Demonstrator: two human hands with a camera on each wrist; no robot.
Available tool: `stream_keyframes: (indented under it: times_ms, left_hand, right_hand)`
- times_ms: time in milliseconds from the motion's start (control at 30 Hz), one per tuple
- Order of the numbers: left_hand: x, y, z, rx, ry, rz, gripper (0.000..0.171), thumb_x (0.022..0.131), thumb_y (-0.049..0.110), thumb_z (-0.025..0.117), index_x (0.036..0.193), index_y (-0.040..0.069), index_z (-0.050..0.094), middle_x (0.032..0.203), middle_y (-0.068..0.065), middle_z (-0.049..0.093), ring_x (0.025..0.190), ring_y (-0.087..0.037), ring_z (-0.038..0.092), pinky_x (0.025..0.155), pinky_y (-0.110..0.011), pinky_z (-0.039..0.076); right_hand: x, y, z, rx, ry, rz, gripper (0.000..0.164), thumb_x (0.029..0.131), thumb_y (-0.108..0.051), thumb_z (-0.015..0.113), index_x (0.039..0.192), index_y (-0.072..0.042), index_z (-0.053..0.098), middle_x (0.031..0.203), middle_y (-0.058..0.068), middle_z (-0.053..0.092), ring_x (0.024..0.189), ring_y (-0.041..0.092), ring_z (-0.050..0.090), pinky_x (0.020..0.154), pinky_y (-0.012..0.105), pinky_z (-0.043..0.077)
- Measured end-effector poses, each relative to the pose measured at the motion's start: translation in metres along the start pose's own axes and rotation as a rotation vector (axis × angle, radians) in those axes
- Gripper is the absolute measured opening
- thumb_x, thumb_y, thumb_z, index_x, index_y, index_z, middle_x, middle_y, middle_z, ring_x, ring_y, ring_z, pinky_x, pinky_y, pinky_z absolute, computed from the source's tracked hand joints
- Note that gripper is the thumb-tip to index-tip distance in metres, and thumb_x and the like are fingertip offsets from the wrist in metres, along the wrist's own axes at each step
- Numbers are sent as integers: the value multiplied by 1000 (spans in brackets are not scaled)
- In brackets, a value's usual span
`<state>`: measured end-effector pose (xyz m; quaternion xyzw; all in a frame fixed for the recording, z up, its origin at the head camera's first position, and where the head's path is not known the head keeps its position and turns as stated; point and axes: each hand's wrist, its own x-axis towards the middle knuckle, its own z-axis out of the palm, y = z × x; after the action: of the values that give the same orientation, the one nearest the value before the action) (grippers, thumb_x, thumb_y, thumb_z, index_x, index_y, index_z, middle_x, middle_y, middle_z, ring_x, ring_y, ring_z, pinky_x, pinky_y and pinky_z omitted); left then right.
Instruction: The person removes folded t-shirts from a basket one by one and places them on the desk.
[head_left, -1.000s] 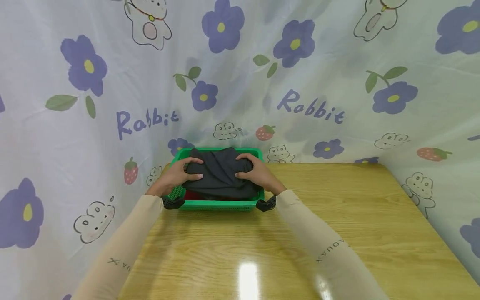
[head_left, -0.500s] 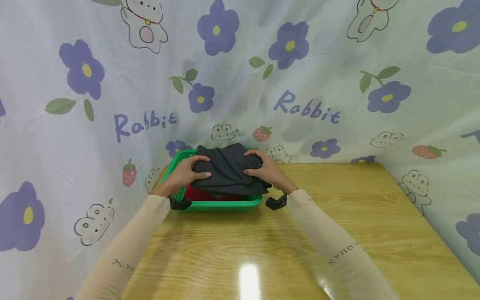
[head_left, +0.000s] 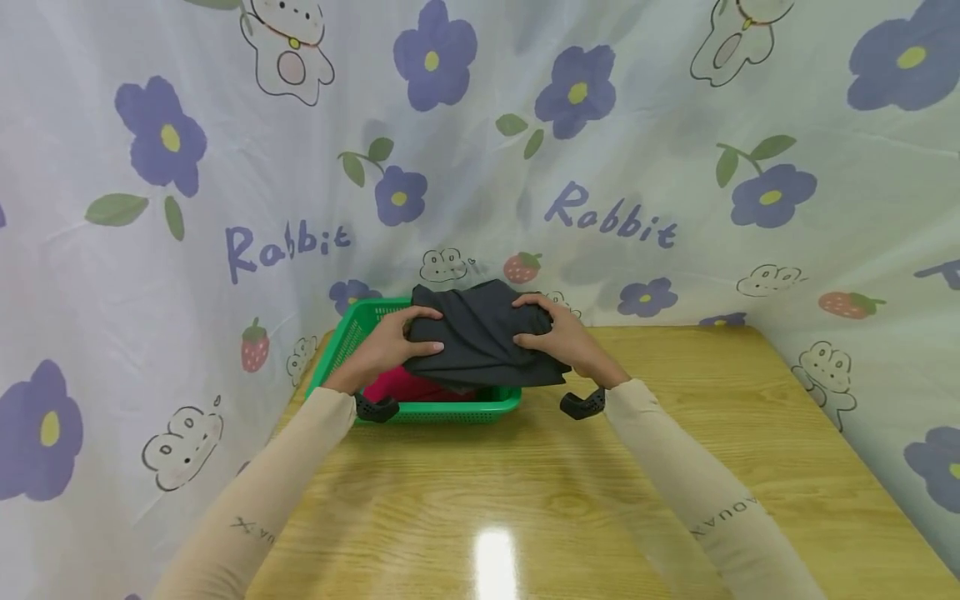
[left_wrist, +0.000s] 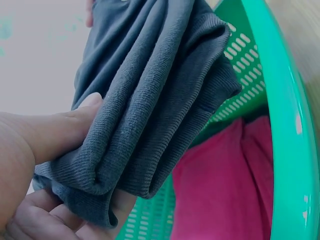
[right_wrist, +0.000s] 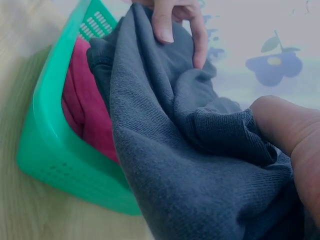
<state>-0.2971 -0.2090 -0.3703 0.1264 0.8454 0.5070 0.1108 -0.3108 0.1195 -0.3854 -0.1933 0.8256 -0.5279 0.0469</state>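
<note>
A folded dark grey garment (head_left: 480, 333) with ribbed edges is held up over the green plastic basket (head_left: 457, 408), past its right end in the head view. My left hand (head_left: 392, 340) pinches its left end, thumb (left_wrist: 60, 127) on top and fingers beneath, as the left wrist view shows. On the opposite end my right hand (head_left: 566, 340) grips the cloth; in the right wrist view its thumb (right_wrist: 280, 120) lies over a fold and the other fingers are hidden. A red folded garment (left_wrist: 220, 185) lies inside the basket below.
The basket stands on a wooden table (head_left: 712, 433), near its far left corner. A white curtain (head_left: 480, 150) printed with flowers and rabbits hangs behind and along both sides. Black wrist mounts (head_left: 583, 405) sit by both wrists.
Both hands have lifted the dark grey garment and carried it to the right across the basket. More of the red garment and the basket's left inside now shows.
</note>
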Motion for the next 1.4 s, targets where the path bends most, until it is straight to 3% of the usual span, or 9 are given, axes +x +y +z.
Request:
stream_keyframes:
  times_ms: [467,833,967,1400]
  left_hand:
    - [17,18,33,-23,-24,47,52,95,19,78,142,22,57,137,-12,60,112,-28,66,89,-40,57]
    - [31,35,68,8,7,85,50,94,20,79,139,23,60,141,-9,56,117,-25,63,94,-41,56]
    - [37,38,79,24,15,108,49,93,21,81,138,24,61,141,-7,55,117,-24,62,95,-41,55]
    - [53,48,117,59,-5,134,49,92,22,81,137,24,62,144,-7,52,120,-24,58,99,-42,52]
  right_hand:
    - [-23,10,-39,12,11,21,59,94,-21,79,147,-25,53,165,10,28,142,44,39,107,63,41]
    - [-43,25,-70,-3,37,79,58,95,-29,78,146,-33,52,164,11,26,141,44,40,105,62,43]
    - [-49,31,-80,-1,40,75,59,95,-27,78,147,-31,51,162,13,30,138,43,43,103,62,44]
    - [-73,54,-108,-17,47,96,63,96,-33,76,151,-29,47,166,11,22,147,43,32,108,65,38]
